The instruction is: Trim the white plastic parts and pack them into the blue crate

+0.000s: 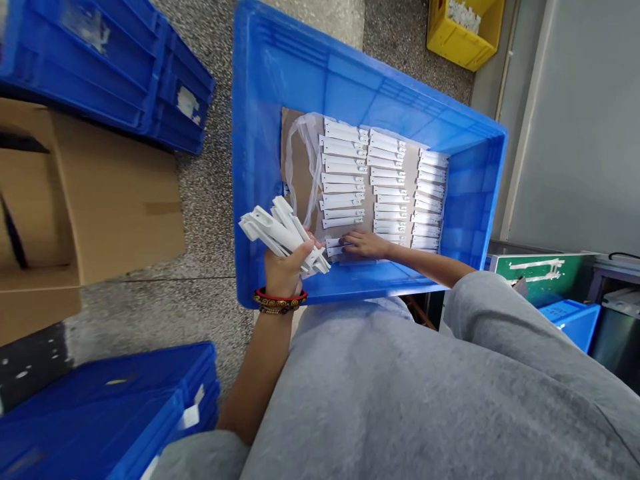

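A bundle of white plastic parts (pixel 280 233) is gripped in my left hand (pixel 286 267), over the near left side of a large blue bin (pixel 360 60). Inside the bin, similar white strips (pixel 344 165) lie in three columns on brown cardboard (pixel 300 173). My right hand (pixel 365 245) reaches in over the near wall, its fingers on a white strip (pixel 333 247) at the near end of the left column. Whether those fingers grip the strip or only rest on it is unclear. A pale, see-through plastic strip (pixel 314 153) curls beside the left column.
An open cardboard box (pixel 125 200) and blue crates (pixel 120 67) stand on the left. Another blue crate (pixel 100 407) is at the lower left. A yellow crate (pixel 460 47) with white parts is at the top right. A small blue bin (pixel 575 320) sits at the right.
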`<state>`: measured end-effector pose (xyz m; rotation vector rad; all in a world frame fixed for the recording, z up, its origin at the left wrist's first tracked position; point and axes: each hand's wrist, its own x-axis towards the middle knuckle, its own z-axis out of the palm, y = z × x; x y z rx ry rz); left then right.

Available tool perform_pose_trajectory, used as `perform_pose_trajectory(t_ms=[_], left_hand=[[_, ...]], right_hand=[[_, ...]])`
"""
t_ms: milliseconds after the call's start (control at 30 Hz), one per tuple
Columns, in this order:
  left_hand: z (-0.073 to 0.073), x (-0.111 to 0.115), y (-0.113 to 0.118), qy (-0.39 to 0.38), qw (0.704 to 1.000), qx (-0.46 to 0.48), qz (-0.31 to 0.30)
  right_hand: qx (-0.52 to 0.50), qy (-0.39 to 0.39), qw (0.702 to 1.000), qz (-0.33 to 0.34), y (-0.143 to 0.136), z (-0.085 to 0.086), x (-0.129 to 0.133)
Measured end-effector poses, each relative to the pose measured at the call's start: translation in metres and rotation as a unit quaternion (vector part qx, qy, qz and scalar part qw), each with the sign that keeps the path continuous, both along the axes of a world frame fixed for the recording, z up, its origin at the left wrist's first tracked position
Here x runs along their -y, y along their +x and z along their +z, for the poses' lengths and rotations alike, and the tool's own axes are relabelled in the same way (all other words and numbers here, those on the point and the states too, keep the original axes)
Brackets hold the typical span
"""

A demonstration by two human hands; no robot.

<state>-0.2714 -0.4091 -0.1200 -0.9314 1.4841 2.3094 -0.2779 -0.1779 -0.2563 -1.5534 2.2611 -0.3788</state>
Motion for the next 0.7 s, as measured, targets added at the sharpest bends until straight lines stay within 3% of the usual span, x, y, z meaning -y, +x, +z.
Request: perform_pose_trajectory(t_ms=[300,700], left_hand=[[0.001,0.002,0.001,0.008,1.000,0.010,-0.026],[0.002,0.000,0.002,-0.031,0.997,0.016,-0.069]], right_hand=[[-0.005,-0.035,0.999,-0.039,0.018,-0.010,-0.006],[-0.050,-0.019,0.998,-0.031,0.011,-0.014,-0.009]])
